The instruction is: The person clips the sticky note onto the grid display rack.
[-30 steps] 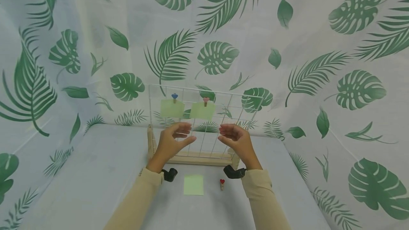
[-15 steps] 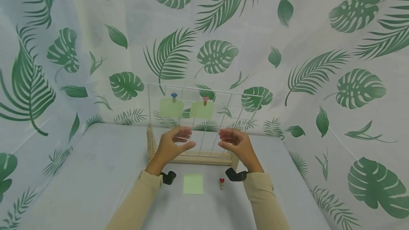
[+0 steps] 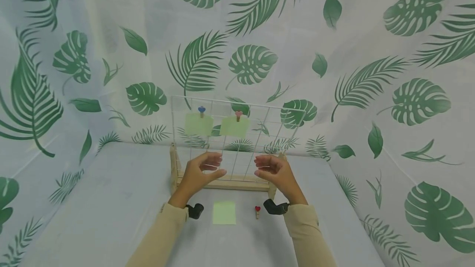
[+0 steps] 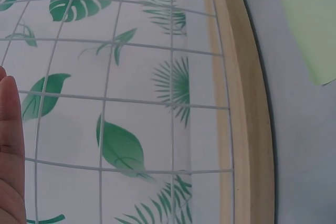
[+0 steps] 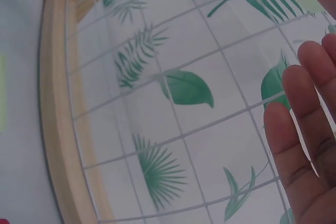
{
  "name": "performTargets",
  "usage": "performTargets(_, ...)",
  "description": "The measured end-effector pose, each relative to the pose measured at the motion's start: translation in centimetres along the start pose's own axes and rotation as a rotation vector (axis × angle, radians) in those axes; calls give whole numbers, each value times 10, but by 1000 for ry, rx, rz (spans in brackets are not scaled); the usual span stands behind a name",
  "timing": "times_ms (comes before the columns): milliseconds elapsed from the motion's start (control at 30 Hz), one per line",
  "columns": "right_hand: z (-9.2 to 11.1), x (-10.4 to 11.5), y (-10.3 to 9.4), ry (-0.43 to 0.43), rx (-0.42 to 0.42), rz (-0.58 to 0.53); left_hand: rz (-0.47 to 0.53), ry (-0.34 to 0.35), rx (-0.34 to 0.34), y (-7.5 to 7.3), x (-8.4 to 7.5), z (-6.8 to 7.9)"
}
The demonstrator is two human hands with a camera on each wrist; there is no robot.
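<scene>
Loose green note [image 3: 224, 213] on the table [image 3: 122, 201], red-heart clip [image 3: 257, 213] at its 3 o'clock; left hand [image 3: 200, 171] at 11, right hand [image 3: 276, 172] at 2, both empty, fingers loosely curved; wire grid [image 4: 104, 99] at 12, bearing two pinned notes [image 3: 234, 127]. A third pinning seems unbegun, calling for a pinch.

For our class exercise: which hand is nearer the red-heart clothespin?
Right. In the head view, the right hand is up-right of the clothespin; the left hand is farther, up-left.
</scene>
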State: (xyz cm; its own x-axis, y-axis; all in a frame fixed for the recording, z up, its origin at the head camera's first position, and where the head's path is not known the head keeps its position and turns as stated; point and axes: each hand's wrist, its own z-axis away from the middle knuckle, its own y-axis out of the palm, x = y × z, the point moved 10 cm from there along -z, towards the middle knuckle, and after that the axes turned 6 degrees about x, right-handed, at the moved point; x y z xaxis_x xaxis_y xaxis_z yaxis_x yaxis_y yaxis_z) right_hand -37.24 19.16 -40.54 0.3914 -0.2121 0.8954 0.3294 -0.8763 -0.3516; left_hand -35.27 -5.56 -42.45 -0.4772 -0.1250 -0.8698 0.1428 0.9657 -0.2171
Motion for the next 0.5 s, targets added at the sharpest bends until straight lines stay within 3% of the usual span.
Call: performTargets(500,11,-20,4,59,5,-24,48,-96,-17,10,22,12)
